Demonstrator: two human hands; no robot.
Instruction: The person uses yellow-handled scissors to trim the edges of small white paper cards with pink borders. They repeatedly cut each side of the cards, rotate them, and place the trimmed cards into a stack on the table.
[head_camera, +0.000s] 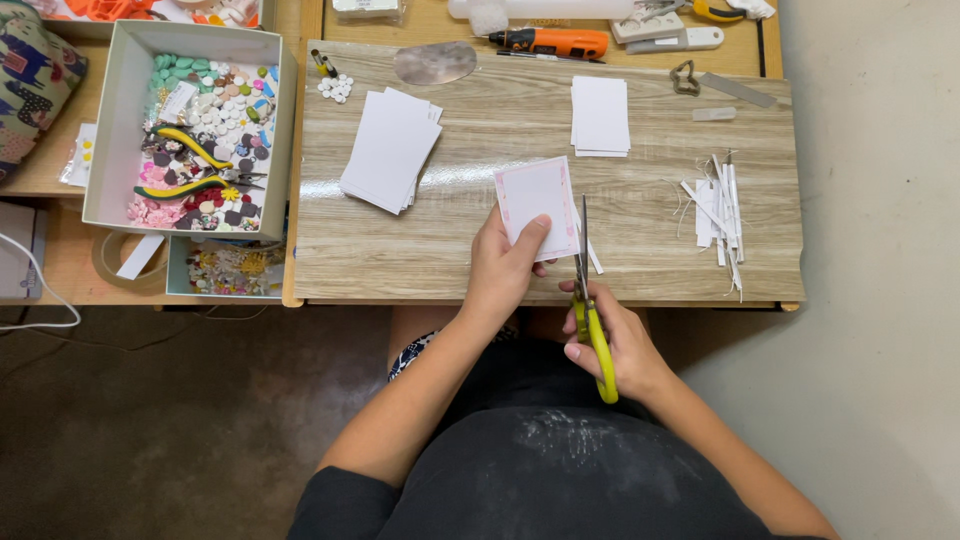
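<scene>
- The left hand (503, 268) gripped a card (537, 203), thumb pressed on its lower face, fingers hidden behind it
- The card was white with a faint pink border, and it rose up and away from that hand, over the near part of the tabletop (480, 250)
- The right hand (618, 340) was clenched around the yellow handles of the scissors (588, 300), just to the right of the left hand and closer to the body
- The scissors' long axis ran almost straight away from the right hand, with the blades pointed toward the far side of the tabletop
- The blades lay along the card's right edge, parallel to it; whether they touched the paper or stood just beside it could not be told
- So the card lay to the left of the blades, and the left hand was the nearer of the two to it
- A thin white strip (594, 257) showed just right of the blades, near the right hand's fingertips
- Further right of the right hand lay a heap of strips (720, 212)
- Beyond the left hand, well apart from it, sat a fanned stack of cards (388, 150); beyond the right hand, a squarer stack (600, 116)
- Far to the left of both hands stood a box (120, 130) of small coloured pieces with pliers inside
</scene>
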